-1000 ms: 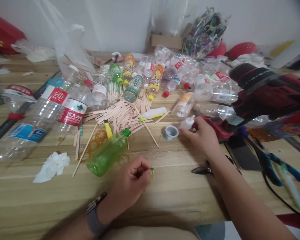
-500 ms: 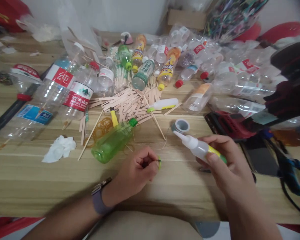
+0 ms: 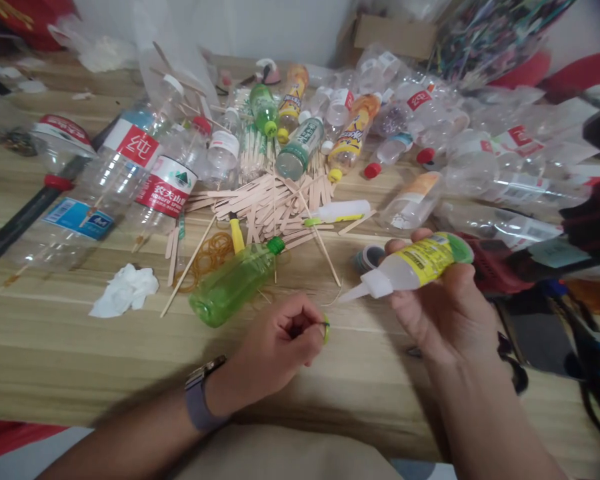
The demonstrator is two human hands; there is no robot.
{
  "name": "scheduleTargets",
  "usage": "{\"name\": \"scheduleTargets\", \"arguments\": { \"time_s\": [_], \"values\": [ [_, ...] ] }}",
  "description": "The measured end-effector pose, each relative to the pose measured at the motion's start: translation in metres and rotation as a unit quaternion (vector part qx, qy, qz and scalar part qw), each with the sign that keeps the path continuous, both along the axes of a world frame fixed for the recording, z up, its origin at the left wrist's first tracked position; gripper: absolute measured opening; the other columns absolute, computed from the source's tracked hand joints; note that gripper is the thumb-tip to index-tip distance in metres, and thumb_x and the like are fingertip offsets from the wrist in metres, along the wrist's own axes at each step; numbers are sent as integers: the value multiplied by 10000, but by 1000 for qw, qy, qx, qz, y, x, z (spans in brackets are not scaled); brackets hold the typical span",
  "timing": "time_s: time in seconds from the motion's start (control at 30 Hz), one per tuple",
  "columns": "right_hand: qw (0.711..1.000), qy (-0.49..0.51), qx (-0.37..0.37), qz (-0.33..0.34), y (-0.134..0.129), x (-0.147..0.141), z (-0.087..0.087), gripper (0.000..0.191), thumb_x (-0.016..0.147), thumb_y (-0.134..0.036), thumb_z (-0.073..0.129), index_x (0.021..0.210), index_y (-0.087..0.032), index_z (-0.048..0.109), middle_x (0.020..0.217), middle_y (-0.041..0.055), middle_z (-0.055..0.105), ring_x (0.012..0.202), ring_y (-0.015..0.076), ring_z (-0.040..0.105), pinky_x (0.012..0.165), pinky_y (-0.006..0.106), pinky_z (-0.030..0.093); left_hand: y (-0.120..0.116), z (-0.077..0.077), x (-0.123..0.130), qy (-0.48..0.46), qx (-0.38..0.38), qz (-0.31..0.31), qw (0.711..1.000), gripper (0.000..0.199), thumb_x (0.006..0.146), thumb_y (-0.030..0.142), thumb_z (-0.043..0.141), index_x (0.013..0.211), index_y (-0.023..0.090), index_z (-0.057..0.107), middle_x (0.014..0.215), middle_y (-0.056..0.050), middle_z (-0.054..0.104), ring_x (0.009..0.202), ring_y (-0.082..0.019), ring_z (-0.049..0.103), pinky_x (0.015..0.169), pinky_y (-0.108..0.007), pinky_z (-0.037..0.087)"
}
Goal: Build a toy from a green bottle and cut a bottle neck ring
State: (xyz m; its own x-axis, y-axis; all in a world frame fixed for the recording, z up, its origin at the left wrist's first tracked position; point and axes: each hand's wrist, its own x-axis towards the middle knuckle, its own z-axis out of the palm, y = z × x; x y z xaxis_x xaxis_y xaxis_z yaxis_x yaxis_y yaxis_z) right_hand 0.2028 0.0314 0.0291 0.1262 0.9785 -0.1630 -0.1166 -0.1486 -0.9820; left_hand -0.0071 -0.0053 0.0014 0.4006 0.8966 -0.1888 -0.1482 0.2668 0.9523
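Raised from the table a second ago, the translucent white plastic squeeze bottle with a yellow label and green base (image 3: 423,261) has since swung over, its nozzle now dipping toward the left hand (image 3: 280,347). Fingers of the right hand (image 3: 443,307) are clamped around it, above the table; the left fingers are pinched together on a small yellow-green piece (image 3: 326,330), near the nozzle tip but apart from it. Beneath them spreads a pale wood-grain table (image 3: 363,387), bare along its near edge. Farther in lie a translucent green plastic bottle (image 3: 233,285), tangled tan rubber bands (image 3: 211,257), a crumpled white tissue (image 3: 126,290) and a heap of flat wooden sticks (image 3: 267,210). Clear plastic bottles (image 3: 480,163) crowd the right side toward the back. Behind rises a pale grey wall (image 3: 270,30), with a brown cardboard box (image 3: 395,35) before it.
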Motion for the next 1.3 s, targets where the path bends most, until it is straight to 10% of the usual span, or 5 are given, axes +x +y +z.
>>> {"name": "scheduleTargets", "arguments": {
  "time_s": [0.23,0.67,1.3],
  "values": [
    [999,17,-33,40,-14,3,-3,685,629,-868,671,1115,-410,517,1011,6,752,352,66,402,397,275,429,2,-1,2,-4,-29,-5,1000,74,778,206,553,734,222,495,515,106,458,413,-51,367,403,-157,303],
    [977,84,141,132,-13,-1,-13,328,794,-446,821,1081,-309,742,957,52,773,440,103,537,334,220,415,2,-5,2,-12,-43,-6,999,78,792,195,557,743,217,501,525,106,459,443,-63,365,424,-169,296],
    [975,69,176,120,-21,-9,-9,423,740,-543,829,1043,-268,721,926,37,739,519,89,558,368,164,441,3,-5,4,-13,-64,-1,998,69,784,199,557,741,221,507,518,112,453,428,-65,378,408,-174,301]
  ]
}}
